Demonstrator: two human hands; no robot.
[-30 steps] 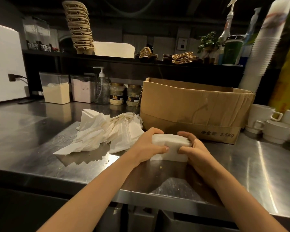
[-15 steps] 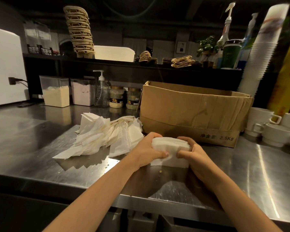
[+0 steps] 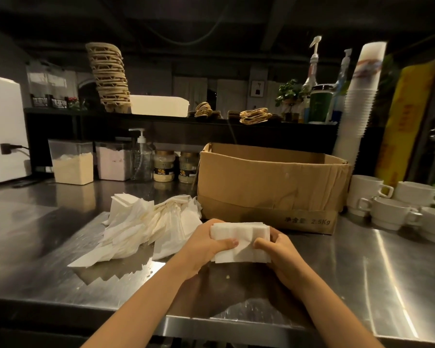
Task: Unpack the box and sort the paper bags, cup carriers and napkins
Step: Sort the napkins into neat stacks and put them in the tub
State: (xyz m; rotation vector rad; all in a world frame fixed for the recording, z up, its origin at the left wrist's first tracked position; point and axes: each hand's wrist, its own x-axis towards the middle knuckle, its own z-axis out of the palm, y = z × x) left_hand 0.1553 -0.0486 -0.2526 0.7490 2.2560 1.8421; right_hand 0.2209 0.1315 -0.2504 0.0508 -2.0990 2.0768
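Napkins [image 3: 240,243] are sitting squared between my left hand [image 3: 206,243] and right hand [image 3: 278,249], each grip pressing an end so the stack is staying neat on the bench [image 3: 377,277], just before the cardboard box [image 3: 269,187].

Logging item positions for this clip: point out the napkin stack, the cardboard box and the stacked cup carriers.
napkin stack [image 3: 241,243]: head view, front face
cardboard box [image 3: 266,182]: head view, front wall
stacked cup carriers [image 3: 109,76]: head view, mid-stack

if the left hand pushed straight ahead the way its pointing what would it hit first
The left hand grips the napkin stack and points up-right toward the cardboard box. Past the napkins, it would probably meet the box's front wall first, though depth is hard to judge.
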